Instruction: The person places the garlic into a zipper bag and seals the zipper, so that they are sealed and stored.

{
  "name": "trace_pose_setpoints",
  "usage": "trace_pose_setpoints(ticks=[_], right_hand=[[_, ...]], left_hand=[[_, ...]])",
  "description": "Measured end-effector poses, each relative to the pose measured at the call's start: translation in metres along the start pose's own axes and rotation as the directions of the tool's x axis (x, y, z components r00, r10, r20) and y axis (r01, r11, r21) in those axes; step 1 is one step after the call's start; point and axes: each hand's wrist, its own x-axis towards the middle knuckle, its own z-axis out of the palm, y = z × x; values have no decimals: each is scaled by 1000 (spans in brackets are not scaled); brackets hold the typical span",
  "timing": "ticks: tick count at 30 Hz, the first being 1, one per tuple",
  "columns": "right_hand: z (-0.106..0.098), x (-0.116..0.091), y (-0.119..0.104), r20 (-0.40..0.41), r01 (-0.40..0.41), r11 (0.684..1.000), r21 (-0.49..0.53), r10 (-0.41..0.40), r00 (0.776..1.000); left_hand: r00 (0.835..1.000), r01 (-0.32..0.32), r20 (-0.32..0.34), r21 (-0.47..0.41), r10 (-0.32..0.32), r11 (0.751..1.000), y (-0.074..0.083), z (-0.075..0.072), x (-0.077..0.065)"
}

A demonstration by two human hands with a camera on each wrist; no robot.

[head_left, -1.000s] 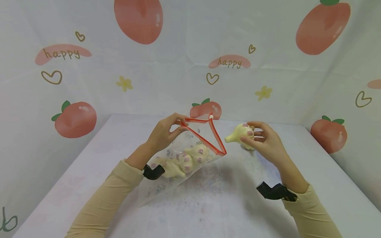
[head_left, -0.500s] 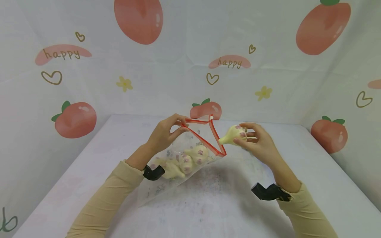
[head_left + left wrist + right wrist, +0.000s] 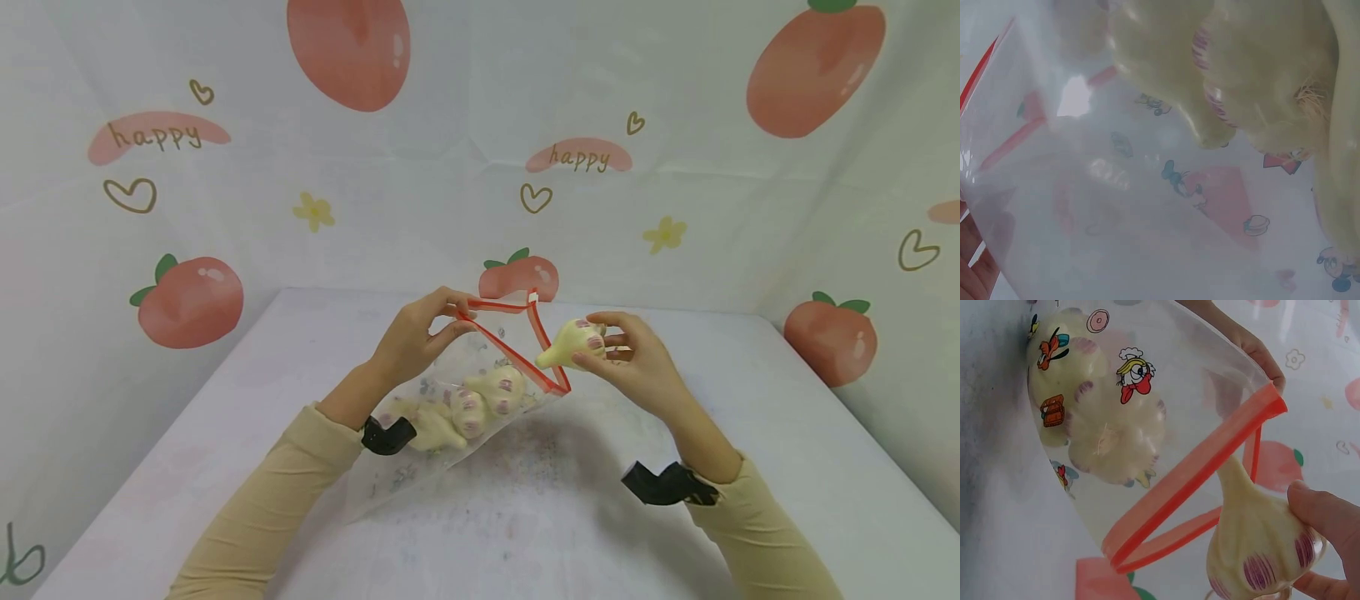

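Garlic bulb [image 3: 576, 340] in right hand [image 3: 636, 365], stem [image 3: 547, 359] newly inside 3-o'clock bag rim [image 3: 539, 326], apparently entering; left hand [image 3: 408, 337] pinching 9-o'clock edge.

Head view: bag mouth [image 3: 517, 357] gapes, so there's a way in; garlic [image 3: 579, 342] crowds 3 o'clock, left hand [image 3: 414, 337] 9.

A whitish tabletop [image 3: 495, 554], blotched with faint pink and violet, spreads beneath everything. On it rests the lower part of a clear printed bag [image 3: 399, 482], several pale garlic bulbs [image 3: 501, 390] inside.
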Motion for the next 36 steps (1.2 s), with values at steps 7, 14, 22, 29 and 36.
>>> trace_pose_setpoints(ticks=[7, 14, 22, 29, 36], right_hand=[[6, 2, -1, 28, -3, 1000, 19, 2, 1000], [12, 5, -3, 34, 7, 1000, 9, -7, 999], [18, 8, -7, 52, 15, 999, 50, -17, 999], [24, 10, -12, 82, 22, 998, 61, -27, 996], [29, 11, -16, 72, 104, 993, 59, -108, 992]], left_hand=[[1000, 5, 0, -6, -5, 1000, 1, 0, 0], [1000, 11, 6, -1, -11, 1000, 1, -1, 0], [1000, -7, -1, 3, 7, 1000, 1, -1, 2], [1000, -18, -2, 7, 18, 1000, 2, -2, 3], [1000, -28, 12, 6, 28, 1000, 3, -2, 6]])
